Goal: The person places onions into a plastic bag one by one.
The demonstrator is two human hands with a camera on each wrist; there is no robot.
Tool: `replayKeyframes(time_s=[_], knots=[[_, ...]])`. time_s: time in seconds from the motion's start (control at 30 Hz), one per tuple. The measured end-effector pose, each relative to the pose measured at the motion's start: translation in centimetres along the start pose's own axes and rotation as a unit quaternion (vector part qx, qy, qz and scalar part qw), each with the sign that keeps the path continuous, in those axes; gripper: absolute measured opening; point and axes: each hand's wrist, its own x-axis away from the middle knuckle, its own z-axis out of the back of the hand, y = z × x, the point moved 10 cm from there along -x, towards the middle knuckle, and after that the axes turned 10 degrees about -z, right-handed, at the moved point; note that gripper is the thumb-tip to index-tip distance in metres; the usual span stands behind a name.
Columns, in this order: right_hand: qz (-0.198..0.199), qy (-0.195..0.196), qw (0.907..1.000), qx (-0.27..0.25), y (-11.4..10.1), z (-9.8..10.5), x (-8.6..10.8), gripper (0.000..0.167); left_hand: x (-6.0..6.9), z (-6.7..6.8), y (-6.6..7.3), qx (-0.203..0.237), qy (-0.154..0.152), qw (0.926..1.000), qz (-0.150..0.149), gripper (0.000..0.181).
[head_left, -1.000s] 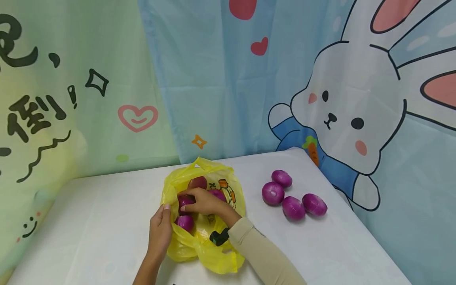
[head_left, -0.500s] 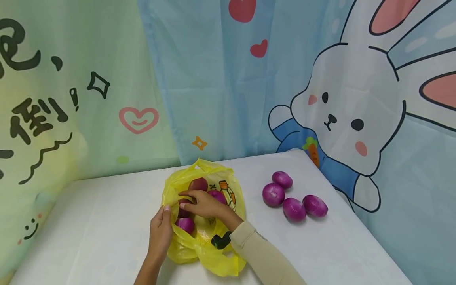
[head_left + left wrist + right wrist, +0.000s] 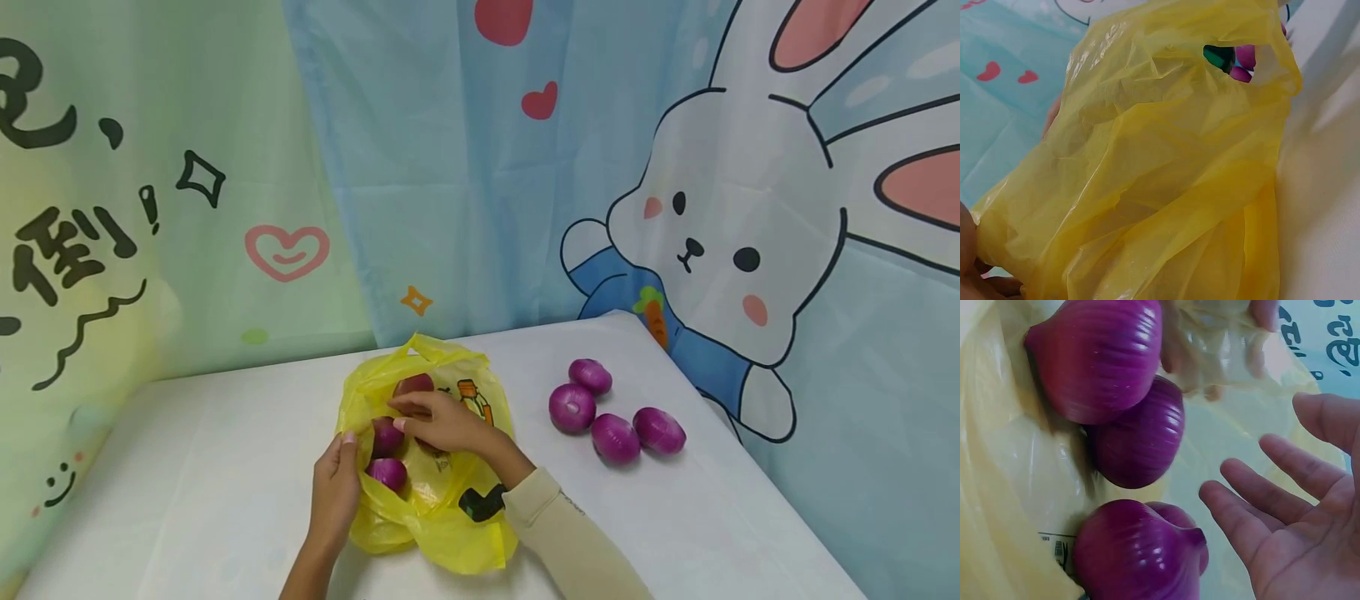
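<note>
A yellow plastic bag (image 3: 465,537) lies on the table with its mouth spread open. Several purple onions sit inside it, among them a front onion (image 3: 387,473), a middle onion (image 3: 387,437) and a back onion (image 3: 414,384). My left hand (image 3: 334,487) pinches the bag's left rim between thumb and fingers. Over the bag's mouth is my right hand (image 3: 444,422), holding nothing. In the right wrist view its fingers (image 3: 1272,494) are spread and extended, apart from a large onion (image 3: 1104,359) and its neighbours. Part of the bag's inside is hidden under this hand.
Several more purple onions (image 3: 616,439) lie grouped on the white table (image 3: 225,483), right of the bag. A printed curtain (image 3: 450,167) with a rabbit hangs behind the table. A dark green-black object (image 3: 482,504) sits at my right wrist.
My right hand has drawn slightly right, its fingers coming away from the middle onion, which now shows more. My left hand keeps its pinch on the bag's rim.
</note>
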Motion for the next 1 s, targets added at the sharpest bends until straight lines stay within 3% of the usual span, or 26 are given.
replayKeyframes(time_s=[0.33, 0.67, 1.0], knots=[[0.020, -0.042, 0.9985, -0.028, 0.1, 0.6, 2.6, 0.040, 0.0, -0.1, 0.0, 0.022, -0.003, 0.9997, 0.003, 0.053], [0.011, -0.012, 0.9992, -0.037, 2.5, 3.3, 6.1, 0.040, 0.2, -0.2, -0.4, 0.017, 0.000, 0.9998, 0.010, 0.053], [0.002, 0.050, 0.9976, -0.048, 4.2, 7.1, 10.1, 0.038, 0.2, -0.1, -0.4, 0.018, -0.004, 0.9998, 0.008, 0.054]])
